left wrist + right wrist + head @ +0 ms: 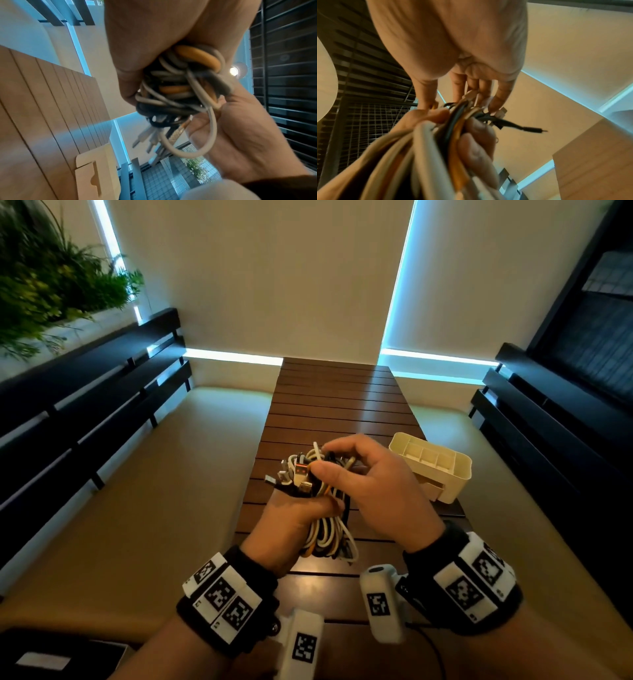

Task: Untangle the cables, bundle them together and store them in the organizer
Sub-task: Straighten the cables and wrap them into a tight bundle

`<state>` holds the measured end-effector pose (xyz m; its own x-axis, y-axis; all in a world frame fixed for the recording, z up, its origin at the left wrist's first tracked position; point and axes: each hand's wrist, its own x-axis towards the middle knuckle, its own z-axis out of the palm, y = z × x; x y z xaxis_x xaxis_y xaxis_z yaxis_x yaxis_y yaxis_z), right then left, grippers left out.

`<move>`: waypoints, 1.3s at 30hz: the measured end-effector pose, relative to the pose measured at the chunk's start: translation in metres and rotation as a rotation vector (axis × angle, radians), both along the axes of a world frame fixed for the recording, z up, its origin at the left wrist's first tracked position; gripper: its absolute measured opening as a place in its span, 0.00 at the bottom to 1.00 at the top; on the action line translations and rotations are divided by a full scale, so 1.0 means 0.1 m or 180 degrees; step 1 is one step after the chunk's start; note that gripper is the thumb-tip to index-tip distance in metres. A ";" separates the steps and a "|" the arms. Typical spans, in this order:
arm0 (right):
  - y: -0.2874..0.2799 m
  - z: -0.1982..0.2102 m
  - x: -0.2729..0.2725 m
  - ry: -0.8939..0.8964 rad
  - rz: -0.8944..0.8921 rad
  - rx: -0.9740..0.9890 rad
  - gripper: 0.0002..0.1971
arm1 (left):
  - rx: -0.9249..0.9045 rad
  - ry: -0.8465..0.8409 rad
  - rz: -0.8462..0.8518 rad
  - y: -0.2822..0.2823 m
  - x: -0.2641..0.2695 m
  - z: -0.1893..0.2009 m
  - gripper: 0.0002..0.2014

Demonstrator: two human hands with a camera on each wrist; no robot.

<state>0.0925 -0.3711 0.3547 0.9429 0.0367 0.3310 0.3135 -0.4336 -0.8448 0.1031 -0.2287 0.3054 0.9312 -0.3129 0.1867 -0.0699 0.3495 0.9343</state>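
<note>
A bundle of white, black and orange cables (325,529) is held above the slatted wooden table (335,405). My left hand (298,515) grips the bundle around its middle, the looped ends hanging below toward me. Plug ends (294,474) stick out above the fist. My right hand (346,467) pinches cable strands at the top of the bundle between thumb and fingers. In the left wrist view the cable bundle (180,94) fills the fist; in the right wrist view the cables (450,135) run toward the camera. The cream organizer (442,474) stands on the table right of my hands.
Cushioned benches (154,508) flank the table on both sides, backed by dark slatted rails (85,405). Plants (51,278) sit at the far left. A dark box with a white label (48,660) lies at the lower left.
</note>
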 end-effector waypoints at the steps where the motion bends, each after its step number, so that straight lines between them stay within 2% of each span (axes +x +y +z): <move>1: -0.02 -0.03 0.01 0.0017 0.0094 0.0077 0.15 | 0.0080 0.0006 0.0055 0.02 0.00 -0.03 0.18; 3: -0.06 -0.11 0.07 -0.0059 0.0171 0.0349 0.12 | 0.0285 0.0021 0.0207 0.06 -0.01 -0.08 0.15; 4: -0.09 -0.19 0.13 -0.0216 0.0081 0.0290 0.10 | 0.0369 0.0045 0.0296 0.09 0.00 -0.12 0.14; 7: -0.19 -0.46 0.34 -0.0657 -0.0149 -0.0972 0.10 | 0.0576 0.0163 0.0562 0.14 0.04 -0.25 0.12; 9: -0.22 -0.66 0.44 -0.0495 -0.0004 -0.1630 0.12 | 0.0707 0.0255 0.0755 0.13 0.09 -0.36 0.09; 10: -0.23 -0.75 0.47 -0.0367 0.0054 -0.1729 0.12 | 0.0723 0.0330 0.0830 0.12 0.10 -0.40 0.09; 14: -0.47 -1.02 0.66 -0.0056 -0.0197 -0.1818 0.08 | 0.0655 0.0510 0.1011 0.04 0.13 -0.48 0.10; 19: -1.15 -1.34 1.10 0.0648 -0.0745 -0.2154 0.08 | 0.0524 0.0502 0.1112 -0.13 0.26 -0.38 0.12; 23: -1.75 -1.47 1.33 0.1053 -0.1395 -0.1660 0.07 | 0.0306 0.0633 0.0924 -0.29 0.32 -0.34 0.17; 27: -2.13 -1.52 1.42 0.1082 -0.1932 -0.1137 0.12 | 0.0153 0.0917 0.0747 -0.42 0.37 -0.34 0.15; 30: -2.29 -1.56 1.50 0.1005 -0.2064 -0.0971 0.15 | 0.0106 0.1037 0.0735 -0.52 0.40 -0.34 0.14; 33: -2.44 -1.62 1.62 0.0982 -0.2076 -0.1297 0.17 | 0.0095 0.1025 0.0687 -0.62 0.44 -0.32 0.17; 36: -2.60 -1.72 1.65 0.1581 -0.2028 -0.1968 0.21 | 0.0088 0.0909 0.0729 -0.68 0.49 -0.29 0.22; 37: -2.64 -1.74 1.65 0.1757 -0.2008 -0.2124 0.22 | 0.0099 0.0869 0.0763 -0.69 0.50 -0.28 0.20; 39: -2.69 -1.78 1.66 0.1760 -0.1962 -0.2165 0.21 | 0.0090 0.0827 0.0805 -0.70 0.50 -0.27 0.15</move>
<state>0.2580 -0.6404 0.1765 0.8746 -0.4814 -0.0584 -0.4727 -0.8195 -0.3239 0.1536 -0.2987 0.2785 0.9951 -0.0682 -0.0718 0.0902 0.3254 0.9413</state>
